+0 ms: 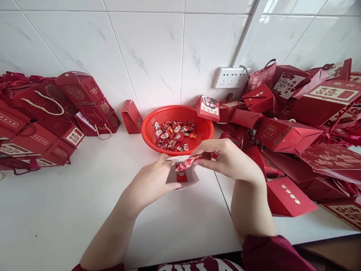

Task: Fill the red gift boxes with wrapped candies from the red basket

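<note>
My left hand is closed around the left side of a small gift box, its thumb near the front edge and its fingers at the back. The box stands open at the top, showing its pale inside and a red packet within. Pinched in my right hand is a red-and-white wrapped candy, held over the box opening. Just behind the box sits a red plastic basket with many small wrapped candies in it.
Red gift boxes with cord handles are stacked at the left. One narrow red box stands beside the basket. A large heap of red boxes covers the right side. Behind is a tiled wall with a power socket.
</note>
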The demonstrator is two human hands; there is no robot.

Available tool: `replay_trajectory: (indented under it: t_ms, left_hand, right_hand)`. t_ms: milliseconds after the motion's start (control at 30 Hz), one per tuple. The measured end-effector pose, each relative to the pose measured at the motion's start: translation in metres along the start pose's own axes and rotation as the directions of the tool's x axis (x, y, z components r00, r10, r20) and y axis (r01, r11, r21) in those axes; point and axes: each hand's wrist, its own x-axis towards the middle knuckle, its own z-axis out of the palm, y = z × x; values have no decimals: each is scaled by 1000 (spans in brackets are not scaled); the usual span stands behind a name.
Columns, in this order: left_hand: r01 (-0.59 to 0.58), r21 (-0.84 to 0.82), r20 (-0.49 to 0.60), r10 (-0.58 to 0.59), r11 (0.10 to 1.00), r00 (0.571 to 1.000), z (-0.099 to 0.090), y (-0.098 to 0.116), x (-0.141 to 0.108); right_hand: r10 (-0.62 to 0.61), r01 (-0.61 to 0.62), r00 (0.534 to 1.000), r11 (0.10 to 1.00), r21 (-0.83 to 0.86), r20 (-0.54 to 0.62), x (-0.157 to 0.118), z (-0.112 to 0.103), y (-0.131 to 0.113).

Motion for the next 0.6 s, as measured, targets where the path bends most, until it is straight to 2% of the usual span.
replay_trajectory:
  t_ms: [100, 233, 367, 467, 600]
  left_hand:
    - [12, 34, -12, -12, 999, 1000, 1, -1, 0]
    - [7, 42, -51, -5, 999, 999, 2, -2, 0]
    - [-43, 11, -70, 44, 999, 997, -5, -3, -2]
    - [-90, -49, 9, 91, 995, 996, -15, -9, -4]
    - [-125, -77, 129, 134, 989, 983, -28, -16, -4]
  right_hand:
    - [-4, 4, 1000, 999, -43, -2, -2, 0, -1]
    - [50, -51, 998, 998, -38, -24, -4, -2, -2]
    - [57, -56, 998, 998, -35, 33, -6, -3, -2]
    - [39, -33, 993, 998, -58, 109, -8, -5, -2]
    - [73, -50, 975, 992, -113, 208, -12, -9, 1]
